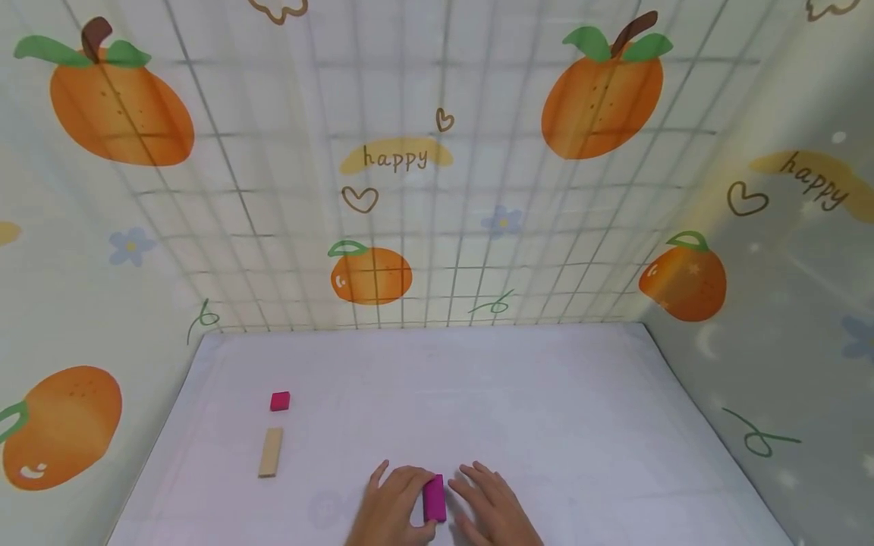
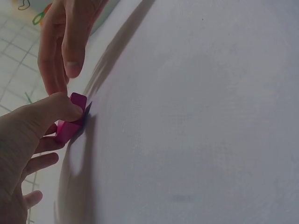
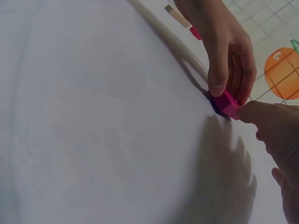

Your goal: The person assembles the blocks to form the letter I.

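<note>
A magenta rectangular block (image 1: pixel 434 498) lies on the white table near its front edge, long side pointing away from me. My left hand (image 1: pixel 392 504) pinches it between thumb and fingers, one at each end. Seen from the left wrist, the left thumb covers part of the magenta block (image 2: pixel 78 100). Just to the right of the block, my right hand (image 1: pixel 495 504) hovers with its fingers spread and loosely bent, holding nothing. In the right wrist view the right thumb (image 3: pixel 252 112) overlaps the near end of the block.
Toward the left of the table lie a small red block (image 1: pixel 280 401) and, nearer to me, a flat light-wood block (image 1: pixel 270 453). Curtains (image 1: pixel 382 220) printed with oranges hang along the back and both sides of the table.
</note>
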### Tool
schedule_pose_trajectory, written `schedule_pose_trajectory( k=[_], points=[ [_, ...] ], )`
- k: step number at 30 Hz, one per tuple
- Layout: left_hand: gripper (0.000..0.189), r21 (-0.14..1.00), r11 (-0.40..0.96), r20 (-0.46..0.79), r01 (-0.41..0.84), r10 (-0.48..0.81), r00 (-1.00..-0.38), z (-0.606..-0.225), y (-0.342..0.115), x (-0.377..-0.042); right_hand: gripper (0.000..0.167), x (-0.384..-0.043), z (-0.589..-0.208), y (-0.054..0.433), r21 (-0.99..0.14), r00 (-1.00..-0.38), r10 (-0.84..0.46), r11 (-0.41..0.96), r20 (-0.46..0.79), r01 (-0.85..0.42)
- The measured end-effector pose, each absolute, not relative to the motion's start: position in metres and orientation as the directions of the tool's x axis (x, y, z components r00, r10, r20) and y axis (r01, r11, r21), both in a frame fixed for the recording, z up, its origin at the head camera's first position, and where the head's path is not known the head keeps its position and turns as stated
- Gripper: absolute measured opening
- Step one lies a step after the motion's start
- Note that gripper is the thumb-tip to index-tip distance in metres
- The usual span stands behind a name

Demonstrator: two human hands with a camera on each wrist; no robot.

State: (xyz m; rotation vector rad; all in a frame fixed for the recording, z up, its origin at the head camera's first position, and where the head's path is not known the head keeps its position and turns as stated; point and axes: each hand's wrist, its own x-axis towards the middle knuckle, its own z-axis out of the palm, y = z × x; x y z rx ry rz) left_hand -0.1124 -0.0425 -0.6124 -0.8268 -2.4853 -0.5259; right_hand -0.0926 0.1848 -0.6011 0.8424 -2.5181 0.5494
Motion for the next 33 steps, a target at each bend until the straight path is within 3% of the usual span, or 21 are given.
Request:
schedule_pose_trajectory(
  k=[12, 18, 28, 33],
  points=[
    [0.065, 0.202, 0.748, 0.525, 0.633, 0.463, -0.714, -0.612, -0.034, -0.109, 0.038, -0.099, -0.61, 0.178, -0.16, -0.583, -0.526, 0.643, 0.619, -0.749],
    [0.065, 0.192, 0.747, 0.54, 0.636, 0.461, -0.704, -0.614, -0.032, -0.109, 0.043, -0.102, -0.613, 0.176, -0.128, -0.534, -0.533, 0.619, 0.656, -0.775],
    [0.065, 0.212, 0.737, 0.524, 0.641, 0.468, -0.712, -0.616, -0.032, -0.109, 0.039, -0.098, -0.614, 0.175, -0.186, -0.585, -0.507, 0.634, 0.633, -0.75],
    [0.065, 0.306, 0.715, 0.415, 0.628, 0.494, -0.764, -0.614, -0.038, -0.108, 0.042, -0.096, -0.612, 0.173, -0.205, -0.617, -0.502, 0.651, 0.606, -0.731]
  ],
)
